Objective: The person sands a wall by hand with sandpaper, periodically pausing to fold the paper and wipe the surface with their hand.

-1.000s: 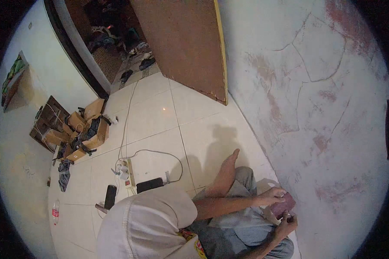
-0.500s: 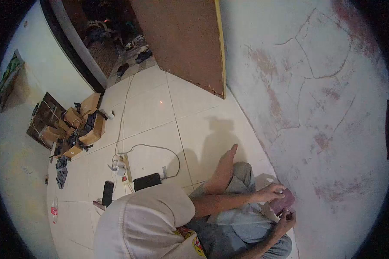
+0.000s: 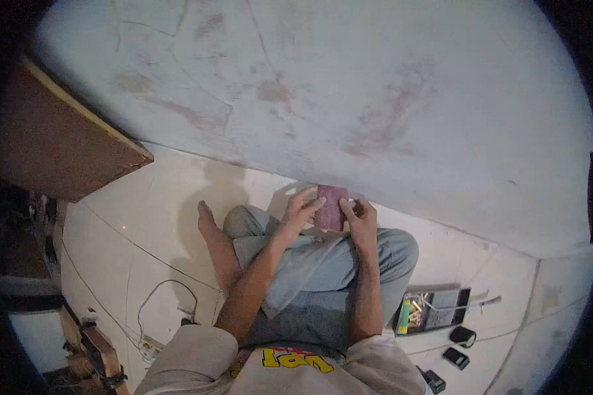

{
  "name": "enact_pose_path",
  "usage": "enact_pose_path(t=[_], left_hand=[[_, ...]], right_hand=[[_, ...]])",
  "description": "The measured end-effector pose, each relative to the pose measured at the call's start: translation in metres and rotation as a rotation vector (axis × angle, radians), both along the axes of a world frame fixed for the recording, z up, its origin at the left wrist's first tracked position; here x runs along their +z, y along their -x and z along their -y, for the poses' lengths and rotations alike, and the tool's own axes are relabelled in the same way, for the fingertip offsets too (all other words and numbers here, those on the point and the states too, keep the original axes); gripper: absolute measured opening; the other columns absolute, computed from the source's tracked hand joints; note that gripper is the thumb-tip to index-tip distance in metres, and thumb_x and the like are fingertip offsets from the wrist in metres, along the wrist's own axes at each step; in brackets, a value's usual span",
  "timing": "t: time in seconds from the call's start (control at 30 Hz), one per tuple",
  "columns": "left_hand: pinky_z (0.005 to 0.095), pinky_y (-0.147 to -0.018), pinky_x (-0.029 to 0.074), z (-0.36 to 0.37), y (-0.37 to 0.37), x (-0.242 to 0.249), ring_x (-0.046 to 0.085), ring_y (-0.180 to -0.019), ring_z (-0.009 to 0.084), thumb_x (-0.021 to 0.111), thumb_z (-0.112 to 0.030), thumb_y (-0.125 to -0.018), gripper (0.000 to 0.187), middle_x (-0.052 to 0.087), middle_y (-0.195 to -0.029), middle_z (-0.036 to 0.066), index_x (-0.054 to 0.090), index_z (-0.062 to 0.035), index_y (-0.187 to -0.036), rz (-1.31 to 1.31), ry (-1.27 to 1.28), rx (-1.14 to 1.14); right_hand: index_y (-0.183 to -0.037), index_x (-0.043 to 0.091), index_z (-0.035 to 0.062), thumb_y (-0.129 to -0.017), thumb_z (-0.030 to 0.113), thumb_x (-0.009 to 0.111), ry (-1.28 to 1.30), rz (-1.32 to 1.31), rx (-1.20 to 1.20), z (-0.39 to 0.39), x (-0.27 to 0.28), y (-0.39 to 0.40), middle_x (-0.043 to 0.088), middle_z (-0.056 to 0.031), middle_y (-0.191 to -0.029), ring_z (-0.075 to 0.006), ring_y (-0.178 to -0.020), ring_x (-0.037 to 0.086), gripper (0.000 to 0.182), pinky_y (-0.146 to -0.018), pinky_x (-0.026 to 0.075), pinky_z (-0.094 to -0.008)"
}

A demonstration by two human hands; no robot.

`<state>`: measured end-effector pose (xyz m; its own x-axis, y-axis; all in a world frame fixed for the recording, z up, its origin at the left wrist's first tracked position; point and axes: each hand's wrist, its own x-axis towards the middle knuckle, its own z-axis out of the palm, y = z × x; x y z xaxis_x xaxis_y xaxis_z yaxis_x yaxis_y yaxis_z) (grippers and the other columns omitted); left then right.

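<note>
Between my hands is a small dark red rectangular sheet of sandpaper (image 3: 331, 212), held up above my crossed legs, close to the foot of the wall. My left hand (image 3: 302, 209) pinches its left edge with the thumb on the near face. On the other side my right hand (image 3: 360, 218) grips the right edge, thumb and fingers closed on it. Fingers behind the sheet are partly hidden. The grey-white wall (image 3: 441, 145) in front bears scuffed reddish-brown patches and cracks.
A black tray (image 3: 449, 315) holding small tools and a metal rod lies right of my knee, with a black round item (image 3: 462, 337) and a small black box (image 3: 456, 357) near it. A brown door (image 3: 66, 131) stands at left. A cable (image 3: 140, 309) and cardboard boxes (image 3: 102, 349) lie lower left.
My view has swung right, so the hands and sandpaper now appear mid-frame and the tray has come into view. Both hands still hold the sheet, which now faces me more squarely.
</note>
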<state>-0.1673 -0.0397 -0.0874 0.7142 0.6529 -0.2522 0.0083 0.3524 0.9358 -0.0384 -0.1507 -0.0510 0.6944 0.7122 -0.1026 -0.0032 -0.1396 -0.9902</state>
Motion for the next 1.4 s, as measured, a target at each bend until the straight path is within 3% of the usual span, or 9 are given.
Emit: enact_pose_path(t=[0.37, 0.63, 0.73, 0.87, 0.93, 1.07, 1.1, 1.17, 1.4], left_hand=[[0.0234, -0.064, 0.053, 0.004, 0.0, 0.015, 0.063, -0.079, 0.0123, 0.062, -0.019, -0.089, 0.04, 0.066, -0.094, 0.008, 0.052, -0.0007, -0.123, 0.017, 0.004, -0.002], [0.0252, -0.069, 0.052, 0.001, 0.002, 0.013, 0.062, -0.085, 0.0135, 0.063, -0.015, -0.088, 0.039, 0.065, -0.099, 0.01, 0.051, 0.0007, -0.121, 0.053, 0.006, 0.019], [0.0241, -0.065, 0.052, 0.0, 0.004, 0.021, 0.063, -0.077, 0.0131, 0.062, -0.014, -0.089, 0.038, 0.066, -0.091, 0.008, 0.052, 0.0014, -0.122, 0.037, 0.096, -0.027], [0.0263, -0.066, 0.052, 0.003, 0.0, 0.0, 0.061, -0.076, 0.0152, 0.064, -0.02, -0.087, 0.043, 0.063, -0.092, 0.01, 0.051, 0.0033, -0.12, -0.106, -0.283, 0.034], [0.0292, -0.071, 0.05, 0.01, 0.0, 0.007, 0.06, -0.081, 0.0171, 0.063, -0.021, -0.087, 0.042, 0.062, -0.092, 0.011, 0.05, 0.004, -0.119, -0.003, -0.062, 0.058], [0.0323, -0.079, 0.048, 0.004, 0.001, -0.015, 0.057, -0.09, 0.0204, 0.062, -0.022, -0.089, 0.04, 0.058, -0.103, 0.013, 0.049, 0.0019, -0.118, 0.003, -0.439, -0.008], [0.0323, -0.079, 0.048, 0.005, -0.001, -0.013, 0.057, -0.09, 0.0204, 0.062, -0.022, -0.089, 0.04, 0.058, -0.103, 0.013, 0.049, 0.0019, -0.118, 0.015, -0.425, -0.061], [0.0369, -0.087, 0.049, 0.006, -0.005, 0.0, 0.055, -0.104, 0.0261, 0.064, -0.015, -0.087, 0.045, 0.054, -0.113, 0.015, 0.046, -0.0005, -0.125, 0.032, 0.054, 0.092], [0.0383, -0.086, 0.05, 0.005, -0.009, 0.002, 0.057, -0.104, 0.025, 0.066, -0.021, -0.086, 0.042, 0.056, -0.114, 0.013, 0.049, -0.0004, -0.119, 0.136, 0.084, 0.008]], right_hand=[[-0.095, 0.064, 0.0004, -0.083, 0.011, 0.066, -0.064, -0.013, -0.07, -0.002, -0.005, 0.0, 0.057, -0.0004, -0.068, -0.0067, -0.062, 0.048, 0.016, -0.058, 0.04, -0.0233], [-0.092, 0.06, -0.0019, -0.083, 0.007, 0.066, -0.112, 0.547, 0.068, -0.002, 0.005, 0.005, 0.055, -0.0067, -0.069, -0.0136, -0.061, 0.048, 0.014, -0.06, 0.043, -0.0292], [-0.093, 0.059, -0.0014, -0.082, 0.008, 0.065, -0.03, 0.386, 0.002, -0.003, 0.003, 0.006, 0.057, -0.0097, -0.073, -0.0156, -0.064, 0.05, 0.016, -0.062, 0.044, -0.0288], [-0.096, 0.06, -0.0003, -0.082, 0.017, 0.066, 0.051, 0.286, -0.068, 0.001, 0.007, 0.002, 0.06, -0.0133, -0.076, -0.0186, -0.066, 0.053, 0.023, -0.064, 0.045, -0.0313], [-0.096, 0.06, -0.0001, -0.081, 0.022, 0.067, 0.024, 0.286, -0.096, 0.002, 0.004, 0.001, 0.061, -0.0151, -0.078, -0.0197, -0.067, 0.055, 0.028, -0.064, 0.046, -0.0334], [-0.099, 0.058, -0.0002, -0.081, 0.021, 0.065, -0.117, 0.31, -0.112, 0.004, -0.011, -0.003, 0.06, -0.0191, -0.08, -0.0273, -0.07, 0.057, 0.029, -0.068, 0.046, -0.036], [-0.1, 0.057, -0.0001, -0.081, 0.02, 0.064, -0.158, 0.297, -0.088, 0.005, -0.007, -0.003, 0.06, -0.0199, -0.081, -0.0309, -0.072, 0.057, 0.029, -0.069, 0.045, -0.0365], [-0.102, 0.056, 0.0, -0.083, 0.02, 0.062, -0.16, 0.308, -0.053, 0.01, -0.005, -0.006, 0.061, -0.0206, -0.084, -0.0348, -0.075, 0.057, 0.028, -0.071, 0.045, -0.0381], [-0.115, 0.055, 0.0025, -0.087, 0.022, 0.055, 0.005, 0.442, 0.083, 0.009, 0.002, 0.001, 0.061, -0.0241, -0.098, -0.0409, -0.091, 0.058, 0.034, -0.079, 0.044, -0.0465]])
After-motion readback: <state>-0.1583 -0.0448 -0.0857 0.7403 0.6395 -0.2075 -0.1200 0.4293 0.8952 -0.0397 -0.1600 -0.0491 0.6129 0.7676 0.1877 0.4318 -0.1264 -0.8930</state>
